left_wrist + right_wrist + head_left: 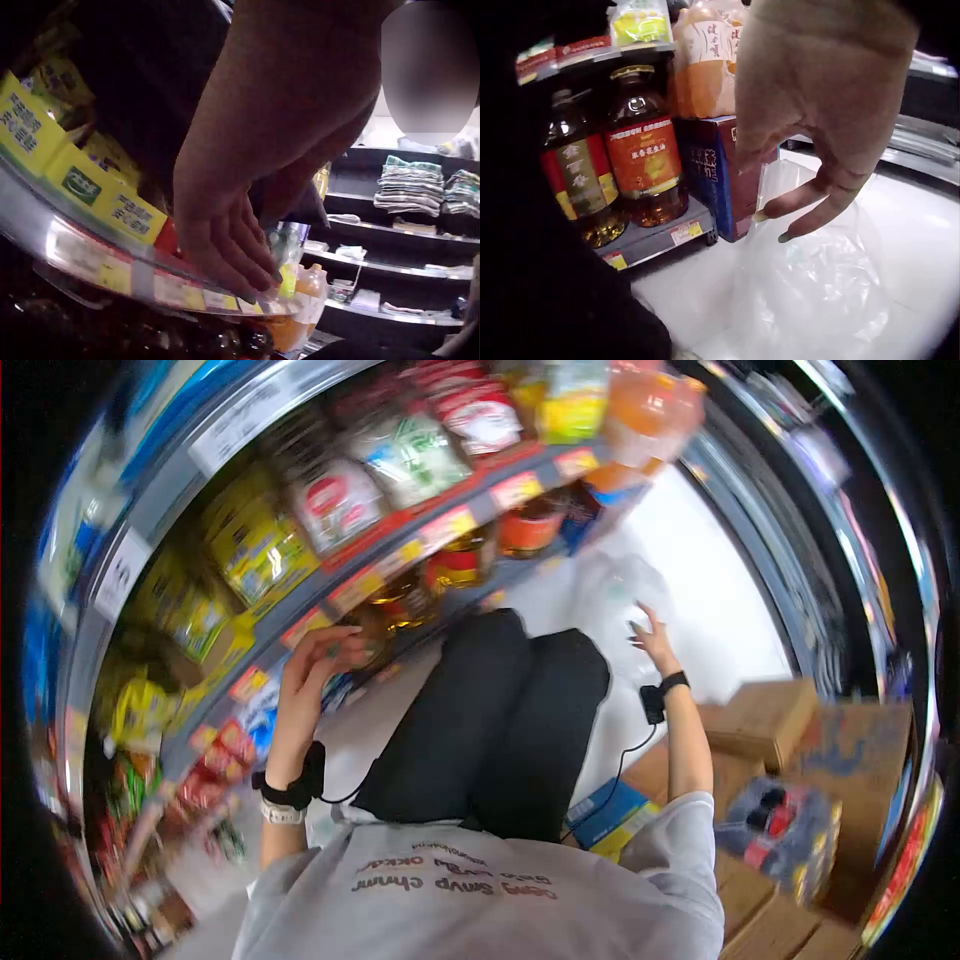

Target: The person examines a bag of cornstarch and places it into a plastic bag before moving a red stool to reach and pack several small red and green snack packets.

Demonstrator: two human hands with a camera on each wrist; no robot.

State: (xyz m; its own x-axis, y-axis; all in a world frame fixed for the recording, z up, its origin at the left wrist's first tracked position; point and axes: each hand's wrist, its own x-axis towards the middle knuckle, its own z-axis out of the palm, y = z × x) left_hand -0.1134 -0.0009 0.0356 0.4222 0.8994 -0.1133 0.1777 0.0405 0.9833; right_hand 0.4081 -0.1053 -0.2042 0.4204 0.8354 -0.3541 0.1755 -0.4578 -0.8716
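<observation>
Two bare hands reach out on either side of a seated or crouching person's dark-clad legs (460, 740). The right hand (825, 97) is the nearer one to a clear plastic bag (817, 285), which lies on the white floor (682, 292) below its fingers (823, 213). The bag's long axis runs away from the person, its narrower end up by the fingertips. Those fingers are parted and softly bent, with no grip visible; whether they touch the film is hard to tell.

The left hand (312, 658) is out by the shelf edge (180, 292), well apart from the bag. Its fingers are loosely curved, and nothing is seen in them; contact with the edge cannot be told.

Just beyond the bag stands a blue and maroon box (742, 184) with characters down its side, under orange bottles (709, 67) in wrap. Beside it, a red-labelled oil bottle (645, 154) reads 浓香花生油; its neighbour, a bottle with a gold-brown panel (585, 176), starts with 金. Yellow cartons (79, 184) carry a green oval logo among dark Chinese characters. The print on the pale shirt (470, 900) is upside down.
</observation>
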